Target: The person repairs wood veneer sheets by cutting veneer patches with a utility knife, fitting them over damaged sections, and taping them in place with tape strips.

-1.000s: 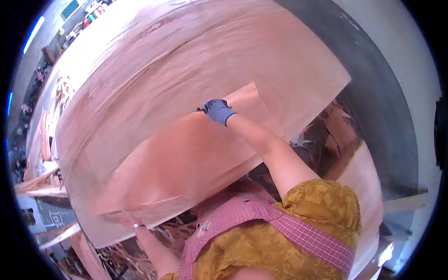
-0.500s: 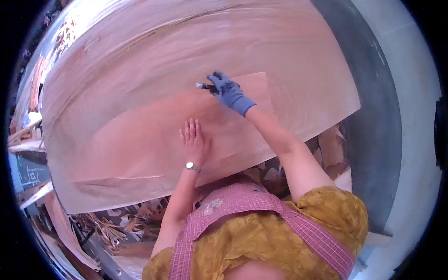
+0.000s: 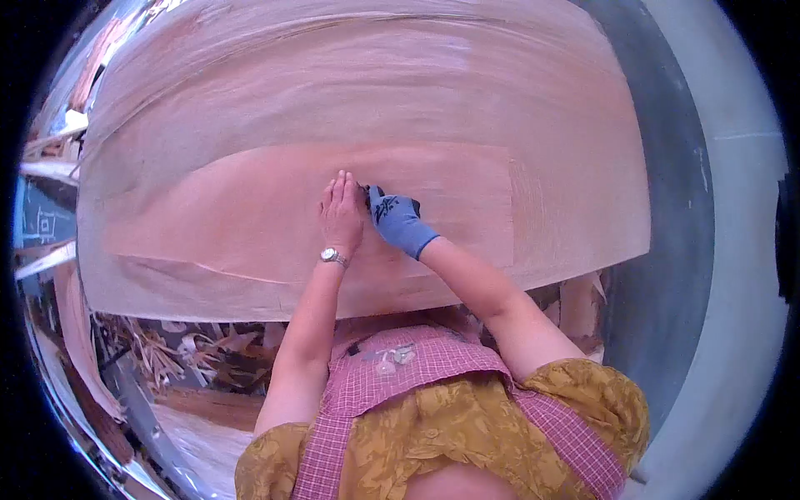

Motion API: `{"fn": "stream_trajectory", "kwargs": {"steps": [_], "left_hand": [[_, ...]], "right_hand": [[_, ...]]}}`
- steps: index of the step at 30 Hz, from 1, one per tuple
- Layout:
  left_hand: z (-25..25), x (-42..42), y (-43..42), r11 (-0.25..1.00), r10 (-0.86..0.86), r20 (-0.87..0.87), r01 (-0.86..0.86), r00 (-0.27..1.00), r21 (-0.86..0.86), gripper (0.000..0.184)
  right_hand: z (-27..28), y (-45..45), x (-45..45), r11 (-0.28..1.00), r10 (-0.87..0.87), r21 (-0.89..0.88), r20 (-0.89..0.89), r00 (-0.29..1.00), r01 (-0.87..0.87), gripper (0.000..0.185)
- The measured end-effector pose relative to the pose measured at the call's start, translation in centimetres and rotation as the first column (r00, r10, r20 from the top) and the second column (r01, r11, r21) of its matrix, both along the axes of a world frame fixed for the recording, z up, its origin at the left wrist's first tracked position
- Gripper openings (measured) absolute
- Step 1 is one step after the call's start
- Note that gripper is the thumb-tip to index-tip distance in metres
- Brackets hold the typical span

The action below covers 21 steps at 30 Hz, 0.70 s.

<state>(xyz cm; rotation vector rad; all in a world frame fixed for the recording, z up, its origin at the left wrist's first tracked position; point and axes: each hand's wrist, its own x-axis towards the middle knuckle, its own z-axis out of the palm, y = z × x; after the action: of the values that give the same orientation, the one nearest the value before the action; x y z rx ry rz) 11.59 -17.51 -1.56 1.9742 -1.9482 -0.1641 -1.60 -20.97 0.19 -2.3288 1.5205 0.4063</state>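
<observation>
My bare left hand (image 3: 340,218) lies flat on a smaller, redder veneer sheet (image 3: 454,212), fingers stretched out and close together. Just right of it, my right hand (image 3: 397,221) wears a blue and black glove. Its fingers are closed around a small black tool, apparently a utility knife (image 3: 364,196), held low at the sheet beside my left fingertips. The tool's tip is hidden now. Beneath the redder sheet spreads a large pale veneer sheet (image 3: 575,142) with wavy grain. The smaller sheet has a straight right edge and a curved, uneven left side.
Torn veneer scraps (image 3: 204,354) lie below the near edge of the large sheet. Further strips (image 3: 79,333) lean at the left. A grey floor (image 3: 675,217) runs along the right side, beside a pale band (image 3: 742,250).
My right hand has come down toward me with the tool, next to my left fingers. My left hand has slid slightly forward. The redder sheet lies flatter, and the view has shifted.
</observation>
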Motion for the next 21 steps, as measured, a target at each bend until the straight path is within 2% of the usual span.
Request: {"fn": "stream_trajectory", "kwargs": {"steps": [2, 4, 5, 8, 10, 14, 16, 19, 21], "left_hand": [[-1.3, 0.0, -0.5, 1.0, 0.007, 0.009, -0.007, 1.0, -0.014, 0.046], [-0.4, -0.7, -0.9, 0.996, 0.054, 0.046, -0.057, 0.997, 0.069, 0.048], [-0.2, -1.2, -1.0, 0.991, 0.067, 0.066, -0.074, 0.996, 0.111, 0.048], [-2.5, -1.8, -1.7, 0.981, 0.162, 0.083, -0.17, 0.983, 0.098, 0.053], [-1.7, -2.6, -1.2, 0.975, 0.212, 0.083, -0.216, 0.974, 0.041, 0.063], [-1.2, -2.7, -1.1, 0.964, 0.26, 0.08, -0.254, 0.962, -0.078, 0.082], [-2.5, -2.4, -1.4, 0.96, 0.26, 0.072, -0.25, 0.963, -0.125, 0.082], [-2.8, -2.5, -1.2, 0.959, 0.268, 0.103, -0.255, 0.958, -0.122, 0.083], [-3.1, -3.1, -1.2, 0.959, 0.274, 0.125, -0.261, 0.954, -0.109, 0.083]], "right_hand": [[-0.2, -0.3, 0.1, 1.0, 0.008, 0.021, -0.037, 0.999, -0.007, 0.031], [0.2, -0.1, 0.0, 0.998, 0.034, 0.052, -0.082, 0.996, -0.029, 0.037], [-0.1, 0.6, -0.6, 0.998, 0.053, 0.04, -0.047, 0.997, -0.051, 0.039], [-0.7, 4.2, -3.5, 0.993, 0.121, 0.006, 0.016, 0.993, -0.121, 0.043], [-1.4, 7.0, -5.6, 0.986, 0.168, 0.005, 0.019, 0.986, -0.168, 0.045], [1.0, 9.9, -11.0, 0.976, 0.188, 0.097, 0.055, 0.981, -0.193, 0.037], [4.0, 9.2, -13.9, 0.97, 0.162, 0.175, 0.056, 0.985, -0.169, 0.035], [4.4, 7.1, -21.5, 0.929, 0.313, 0.132, 0.225, 0.923, -0.347, 0.026], [3.9, 4.9, -26.9, 0.886, 0.413, 0.151, 0.173, 0.894, -0.439, 0.023]]}}
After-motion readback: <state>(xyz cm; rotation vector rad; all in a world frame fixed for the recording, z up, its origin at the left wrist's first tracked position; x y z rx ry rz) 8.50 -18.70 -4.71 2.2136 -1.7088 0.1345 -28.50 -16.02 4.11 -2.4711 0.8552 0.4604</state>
